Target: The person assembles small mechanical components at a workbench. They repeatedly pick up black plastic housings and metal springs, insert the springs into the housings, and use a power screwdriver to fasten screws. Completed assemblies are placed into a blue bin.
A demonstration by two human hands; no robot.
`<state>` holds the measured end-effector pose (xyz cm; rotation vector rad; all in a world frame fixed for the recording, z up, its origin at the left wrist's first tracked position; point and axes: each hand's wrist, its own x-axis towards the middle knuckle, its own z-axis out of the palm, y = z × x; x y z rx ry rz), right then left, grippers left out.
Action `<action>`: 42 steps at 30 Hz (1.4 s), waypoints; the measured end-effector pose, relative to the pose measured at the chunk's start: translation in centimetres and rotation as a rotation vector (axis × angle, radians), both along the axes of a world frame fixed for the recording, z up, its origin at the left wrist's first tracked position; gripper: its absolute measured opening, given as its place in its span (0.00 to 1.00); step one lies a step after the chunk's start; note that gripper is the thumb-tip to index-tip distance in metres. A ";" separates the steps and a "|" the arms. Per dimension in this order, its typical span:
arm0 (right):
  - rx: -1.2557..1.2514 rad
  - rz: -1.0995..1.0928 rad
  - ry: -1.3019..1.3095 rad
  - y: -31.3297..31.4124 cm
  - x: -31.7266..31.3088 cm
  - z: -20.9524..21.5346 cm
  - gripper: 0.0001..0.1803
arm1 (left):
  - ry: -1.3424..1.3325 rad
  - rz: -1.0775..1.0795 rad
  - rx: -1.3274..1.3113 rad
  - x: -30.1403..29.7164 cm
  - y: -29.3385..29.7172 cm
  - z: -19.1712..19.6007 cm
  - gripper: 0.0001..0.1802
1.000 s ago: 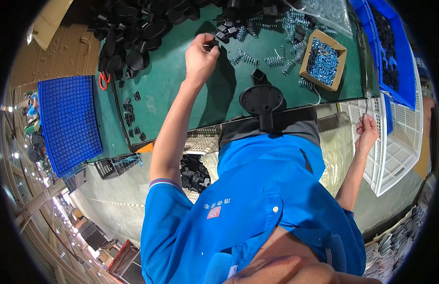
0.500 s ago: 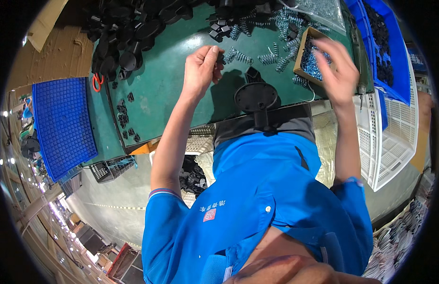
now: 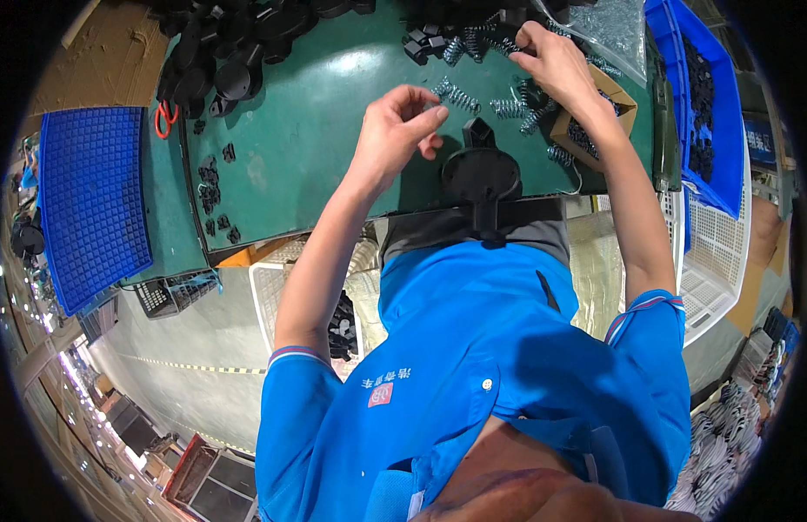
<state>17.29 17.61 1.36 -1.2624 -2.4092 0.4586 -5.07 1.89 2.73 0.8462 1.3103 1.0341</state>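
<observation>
My left hand [image 3: 396,130] is held above the green table with its fingers curled in and the thumb laid across. Whatever it holds, if anything, is too small or hidden to name. Just beyond it lies a coil spring [image 3: 456,94]. My right hand [image 3: 556,68] reaches to the far side, thumb and forefinger apart beside the loose metal springs [image 3: 503,45]. Below its wrist stands an open cardboard box [image 3: 628,115] of small shiny parts. Between my arms, a black plastic part with a round plate [image 3: 480,177] rests at the table's near edge, its stem against my body.
Black plastic parts [image 3: 238,78] are heaped at the far left, near red-handled scissors [image 3: 166,119]. Small black pieces [image 3: 209,187] lie along the left. A blue mat-like tray [image 3: 95,200] hangs over the left edge; a blue bin [image 3: 725,130] and white crate [image 3: 716,270] stand right.
My right hand has left the cardboard box and moved farther away and left, to the springs. My left hand has shifted slightly right. The whole view has moved a little.
</observation>
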 end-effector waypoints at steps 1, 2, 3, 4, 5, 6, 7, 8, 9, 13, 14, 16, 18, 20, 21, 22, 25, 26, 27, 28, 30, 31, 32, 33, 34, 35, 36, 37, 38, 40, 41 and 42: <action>-0.002 -0.020 -0.039 -0.1 0.2 0.3 0.12 | -0.001 0.002 0.022 0.0 0.2 -0.1 0.13; -0.071 0.012 0.086 -0.6 0.2 0.7 0.11 | 0.034 -0.008 0.051 0.0 0.2 -0.4 0.14; -0.138 0.037 0.208 -1.4 0.4 1.2 0.11 | 0.066 -0.025 0.081 0.0 0.3 -0.8 0.14; -0.205 0.064 0.333 -2.4 0.5 2.0 0.11 | 0.101 -0.039 0.112 0.0 0.3 -1.1 0.15; -0.339 0.077 0.340 -3.9 0.4 3.1 0.11 | 0.178 -0.064 0.132 0.0 0.1 -1.2 0.15; -0.332 0.197 0.367 -4.8 0.4 3.0 0.10 | 0.260 -0.086 0.152 -0.1 -0.2 -1.1 0.15; -0.313 0.252 0.331 -5.7 0.2 3.1 0.09 | 0.343 -0.108 0.172 -0.1 -0.5 -1.0 0.15; -0.293 0.307 0.294 -6.4 -0.1 3.3 0.08 | 0.378 -0.074 0.201 0.2 -0.8 -0.8 0.15; -0.229 0.352 0.282 -6.9 -0.3 3.1 0.07 | 0.414 -0.043 0.231 0.8 -1.0 -0.6 0.14; -0.139 0.366 0.083 -8.1 -0.4 1.2 0.11 | 0.556 -0.026 0.383 1.5 -1.1 -0.8 0.14; -0.122 0.356 0.046 -8.4 -0.5 1.0 0.12 | 0.591 -0.038 0.420 1.6 -1.1 -0.9 0.14; -0.096 0.343 0.037 -8.9 -0.7 0.8 0.15 | 0.610 -0.033 0.457 1.9 -1.2 -0.6 0.15; -0.082 0.334 0.088 -9.5 -0.8 0.8 0.18 | 0.632 -0.024 0.492 2.2 -1.2 -0.3 0.15; -0.117 0.273 0.128 -9.8 -0.5 2.0 0.20 | 0.658 -0.011 0.524 2.5 -1.3 -0.2 0.15; -0.134 0.239 0.147 -9.8 -0.3 2.8 0.20 | 0.651 -0.019 0.533 2.6 -1.2 -0.1 0.15; -0.194 0.247 0.210 -9.9 -0.2 3.4 0.21 | 0.644 -0.028 0.541 2.8 -1.2 0.0 0.15; -0.291 0.288 0.417 -10.4 -0.1 4.8 0.22 | 0.504 -0.073 0.449 3.1 -1.2 0.0 0.15; -0.283 0.351 0.425 -10.4 0.1 4.6 0.22 | 0.437 -0.091 0.398 3.2 -1.2 0.0 0.15; -0.277 0.416 0.432 -10.2 0.2 4.5 0.23 | 0.308 -0.175 0.260 3.0 -1.1 0.4 0.16; -0.271 0.480 0.439 -10.2 0.4 4.3 0.23 | 0.178 -0.257 0.121 2.5 -0.7 1.1 0.16; -0.294 0.486 0.436 -10.3 0.9 4.2 0.16 | 0.072 -0.325 0.026 2.4 -0.6 1.2 0.18; -0.277 0.473 0.439 -10.3 1.1 4.1 0.14 | 0.096 -0.314 0.072 2.7 -0.7 0.7 0.20; -0.260 0.460 0.441 -10.3 1.4 3.9 0.13 | 0.120 -0.302 0.118 2.8 -0.8 0.4 0.22; -0.272 0.331 0.448 -10.4 1.8 3.6 0.12 | 0.242 -0.249 0.079 2.6 -0.7 1.1 0.27; -0.283 0.202 0.454 -10.4 2.2 3.3 0.11 | 0.329 -0.146 0.160 2.2 -0.6 0.3 0.31; -0.355 0.118 0.467 -10.3 2.5 3.0 0.11 | 0.475 -0.117 0.187 1.6 -0.4 -0.3 0.31; -0.427 0.032 0.481 -10.3 2.7 2.8 0.11 | 0.622 -0.089 0.213 1.3 -0.3 -0.6 0.31; -0.426 0.041 0.507 -10.3 2.6 2.8 0.12 | 0.728 -0.120 0.197 1.5 -0.3 -0.4 0.32; -0.421 0.049 0.506 -10.3 2.4 2.5 0.12 | 0.706 -0.148 0.143 1.7 -0.5 -0.7 0.32; -0.403 0.063 0.502 -10.3 1.8 1.9 0.12 | 0.658 -0.205 0.040 2.4 -0.5 -1.2 0.32; -0.434 0.050 0.488 -10.4 1.5 2.1 0.13 | 0.711 -0.229 0.022 2.7 -0.5 -1.1 0.32; -0.416 0.051 0.460 -10.4 1.2 2.0 0.13 | 0.727 -0.221 0.032 2.9 -0.5 -1.3 0.32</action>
